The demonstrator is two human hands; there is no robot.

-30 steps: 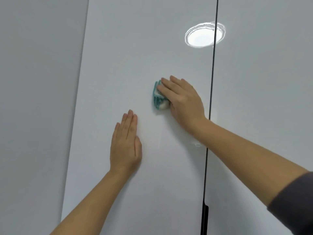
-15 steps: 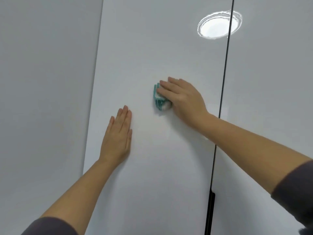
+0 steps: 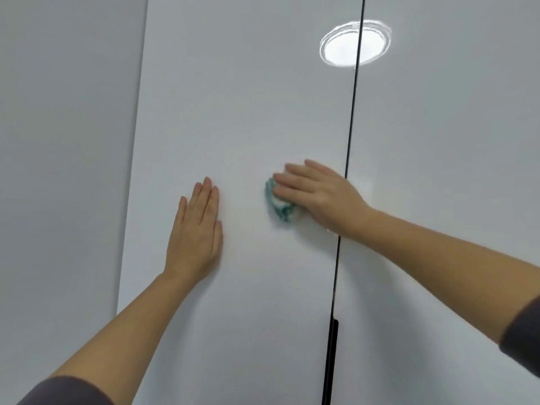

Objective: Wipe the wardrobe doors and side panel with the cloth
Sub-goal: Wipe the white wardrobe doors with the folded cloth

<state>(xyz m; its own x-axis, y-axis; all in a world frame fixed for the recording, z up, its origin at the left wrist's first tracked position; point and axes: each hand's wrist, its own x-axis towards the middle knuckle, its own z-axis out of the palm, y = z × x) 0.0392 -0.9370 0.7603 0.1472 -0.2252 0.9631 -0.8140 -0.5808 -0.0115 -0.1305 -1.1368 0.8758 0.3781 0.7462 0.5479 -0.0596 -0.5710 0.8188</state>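
A glossy white wardrobe door (image 3: 239, 112) fills the middle of the head view, with a second door (image 3: 453, 141) to its right across a thin dark gap. My right hand (image 3: 318, 197) presses a small teal and white cloth (image 3: 279, 204) flat against the left door, near the gap; most of the cloth is hidden under the fingers. My left hand (image 3: 195, 232) lies flat on the same door, fingers straight and together, a short way left of the cloth, holding nothing.
A grey side panel or wall (image 3: 64, 171) runs along the left of the door. A dark recessed handle (image 3: 331, 361) sits low in the gap between the doors. A ceiling lamp's reflection (image 3: 355, 43) shines at the top across both doors.
My right hand has slid the cloth down and to the right on the door, toward the gap. My left hand has stayed flat on the door, and the view has shifted.
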